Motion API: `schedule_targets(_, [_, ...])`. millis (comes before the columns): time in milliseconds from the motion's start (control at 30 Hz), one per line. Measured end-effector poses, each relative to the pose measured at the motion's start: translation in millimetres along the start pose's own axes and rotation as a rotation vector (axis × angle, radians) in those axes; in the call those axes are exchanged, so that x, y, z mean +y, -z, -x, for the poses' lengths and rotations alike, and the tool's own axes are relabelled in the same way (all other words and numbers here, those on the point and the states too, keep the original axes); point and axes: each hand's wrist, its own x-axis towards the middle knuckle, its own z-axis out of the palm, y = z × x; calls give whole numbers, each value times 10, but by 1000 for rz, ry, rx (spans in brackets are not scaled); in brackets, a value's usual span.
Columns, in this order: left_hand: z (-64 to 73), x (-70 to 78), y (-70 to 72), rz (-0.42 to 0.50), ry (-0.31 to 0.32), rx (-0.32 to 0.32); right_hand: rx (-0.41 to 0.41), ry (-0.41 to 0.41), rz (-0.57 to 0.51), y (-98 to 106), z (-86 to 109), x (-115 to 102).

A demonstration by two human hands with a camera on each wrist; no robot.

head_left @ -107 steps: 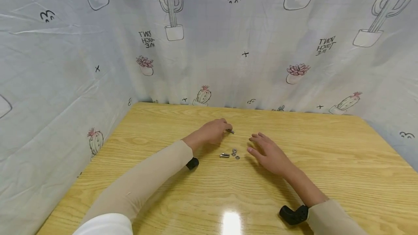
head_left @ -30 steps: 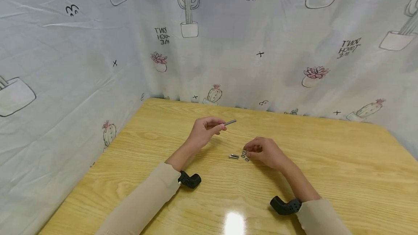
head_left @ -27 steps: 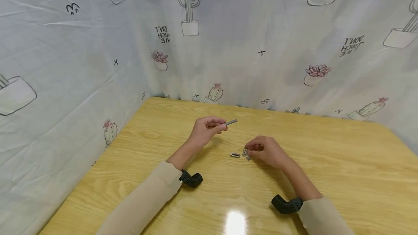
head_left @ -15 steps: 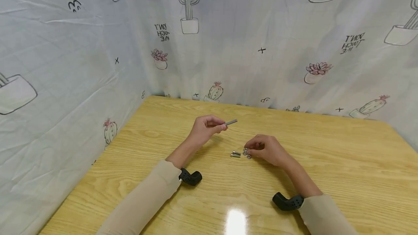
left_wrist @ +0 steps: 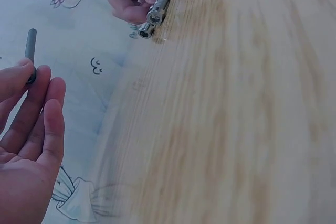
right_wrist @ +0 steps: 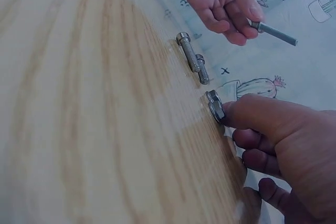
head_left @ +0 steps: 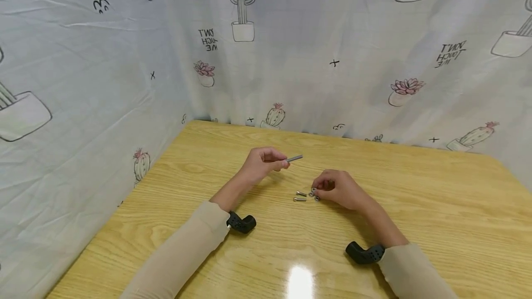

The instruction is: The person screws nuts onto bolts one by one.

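Grey cylindrical metal bolt point(head_left: 295, 158) is held above the pale yellow wood-grain table point(head_left: 249, 262), pinched at its head end between the thumb and fingers of the left hand point(head_left: 258, 165), its shank pointing out to the right. Thumb and forefinger of the right hand point(head_left: 341, 191) are at a cluster of small silver metal nuts point(head_left: 311, 194) on the table; the thumb touches one, but I cannot tell whether the grip is clamped on it. Just beside the nuts, two silver threaded socket-head bolts point(head_left: 299, 200) lie close together, on the left hand's side. Behind hangs a pale grey-white cloth point(head_left: 291, 36) printed with potted cacti and pink succulents; its black lettering point(head_left: 208, 40), repeated farther right, appears mirror-reversed and reads "DON'T TOUCH ME".
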Motion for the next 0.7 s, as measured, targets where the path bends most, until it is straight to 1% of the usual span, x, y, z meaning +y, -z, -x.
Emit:
schedule_targets(333, [16, 20, -13, 19, 0, -16, 18, -17, -16, -20, 2, 17])
schedule_targets(433, [21, 19, -8, 23, 5, -24, 50, -19, -14, -28, 0, 10])
schedule_targets(533, [22, 8, 0, 35, 4, -47, 97, -25, 7, -31, -3, -4])
schedule_targets(700, [12, -16, 2, 30, -10, -110, 180, -34, -9, -14, -5, -43])
